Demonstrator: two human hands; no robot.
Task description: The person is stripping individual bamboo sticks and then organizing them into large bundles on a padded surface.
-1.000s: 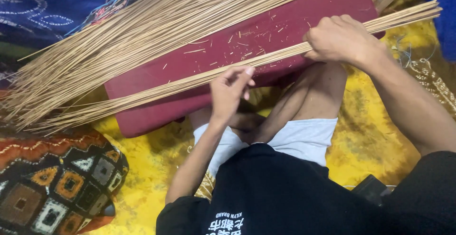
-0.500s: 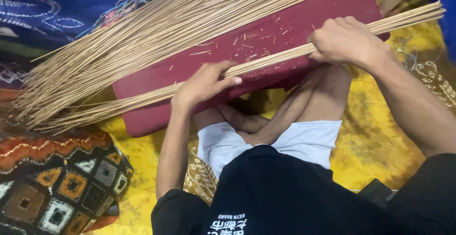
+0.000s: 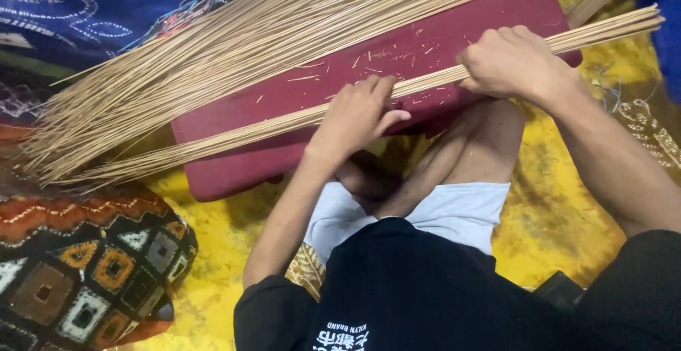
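A thin bundle of long pale sticks [image 3: 234, 136] lies slantwise across a dark red cushion [image 3: 425, 39] in front of me. My left hand [image 3: 357, 113] is closed around this bundle near its middle. My right hand [image 3: 514, 60] grips the same bundle further right, close to the cushion's near edge. A much larger heap of the same sticks [image 3: 234, 46] fans out over the cushion's far side, spreading toward the left. Small stick fragments dot the cushion between the two lots.
A yellow patterned cloth [image 3: 560, 202] covers the floor under my crossed legs. A patchwork pillow [image 3: 85, 273] sits at the lower left. Blue printed fabric [image 3: 92, 10] lies at the upper left, with tangled coloured threads [image 3: 206, 10] beside the heap.
My left hand has slid from hovering above the thin bundle to closing down on it. The right hand has kept its grip; the view has shifted slightly.
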